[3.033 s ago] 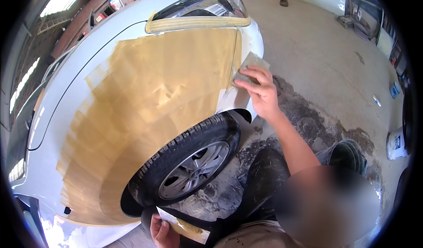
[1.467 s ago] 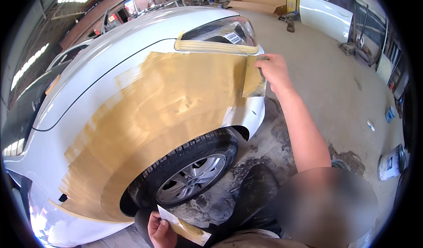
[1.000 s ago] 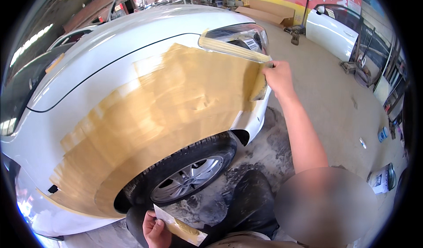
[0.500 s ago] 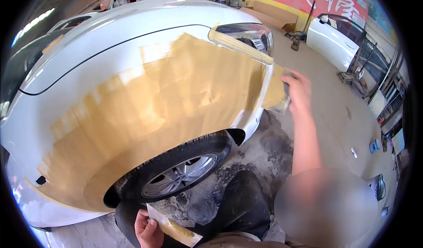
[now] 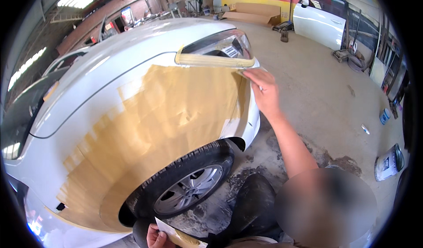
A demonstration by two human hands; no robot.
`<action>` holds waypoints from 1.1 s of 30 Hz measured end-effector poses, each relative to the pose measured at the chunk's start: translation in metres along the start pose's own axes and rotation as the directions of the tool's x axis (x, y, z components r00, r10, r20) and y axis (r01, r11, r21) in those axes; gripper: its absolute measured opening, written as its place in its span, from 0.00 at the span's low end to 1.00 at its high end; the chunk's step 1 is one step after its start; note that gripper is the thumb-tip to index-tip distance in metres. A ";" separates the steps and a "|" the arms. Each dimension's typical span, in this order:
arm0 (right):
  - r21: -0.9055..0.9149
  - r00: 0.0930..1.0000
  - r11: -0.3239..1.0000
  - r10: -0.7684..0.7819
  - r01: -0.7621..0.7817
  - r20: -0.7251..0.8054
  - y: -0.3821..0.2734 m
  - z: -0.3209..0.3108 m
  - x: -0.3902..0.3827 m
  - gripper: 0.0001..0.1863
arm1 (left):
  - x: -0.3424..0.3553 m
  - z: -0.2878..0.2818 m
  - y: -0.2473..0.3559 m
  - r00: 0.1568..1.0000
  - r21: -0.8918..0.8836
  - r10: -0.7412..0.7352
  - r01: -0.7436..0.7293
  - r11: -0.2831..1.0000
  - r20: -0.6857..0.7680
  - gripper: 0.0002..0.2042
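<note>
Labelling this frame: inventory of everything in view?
Car: one, white, left and centre
Filler patch: one, tan, car's front side
Wheel: one, black and silver, below patch
Headlight: one, clear, above patch
Tape: uncounted, yellowish, under headlight
Car door: one, white, upper right
Box: one, brown, left of door
Bucket: one, white, right edge
Tub: one, blue, beyond bucket
Card: one, white and tan, left hand
Spreader: one, colour unclear, right hand
Clutter: uncounted, mixed colours, background
Left hand: one, bottom
Right hand: one, below headlight
</note>
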State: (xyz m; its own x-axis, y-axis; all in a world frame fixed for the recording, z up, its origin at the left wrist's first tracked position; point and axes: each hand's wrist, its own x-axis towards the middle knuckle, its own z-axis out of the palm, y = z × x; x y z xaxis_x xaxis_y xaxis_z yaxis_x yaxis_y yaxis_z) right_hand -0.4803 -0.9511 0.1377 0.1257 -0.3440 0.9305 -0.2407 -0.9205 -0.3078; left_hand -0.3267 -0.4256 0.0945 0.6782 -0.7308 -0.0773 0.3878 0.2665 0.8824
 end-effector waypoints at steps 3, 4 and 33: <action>0.020 0.997 1.000 0.010 -0.009 -0.070 -0.001 0.014 -0.003 0.22 | 0.000 0.000 0.000 1.000 -0.006 -0.006 0.006 1.000 0.002 0.06; 0.070 0.998 0.997 0.020 -0.016 -0.053 0.000 0.015 -0.004 0.20 | 0.000 -0.001 -0.001 1.000 -0.008 -0.011 0.011 1.000 -0.003 0.05; 0.147 0.955 0.966 0.238 -0.214 -0.174 0.010 0.018 -0.004 0.18 | 0.003 0.016 0.001 0.998 0.044 -0.048 0.047 0.998 0.031 0.05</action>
State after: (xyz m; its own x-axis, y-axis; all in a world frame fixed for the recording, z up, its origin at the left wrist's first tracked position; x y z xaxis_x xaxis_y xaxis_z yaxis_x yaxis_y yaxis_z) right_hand -0.4656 -0.9621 0.1274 -0.1051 -0.5158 0.8502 -0.1178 -0.8425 -0.5257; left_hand -0.3345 -0.4376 0.1025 0.6390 -0.7619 -0.1052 0.3915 0.2045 0.8972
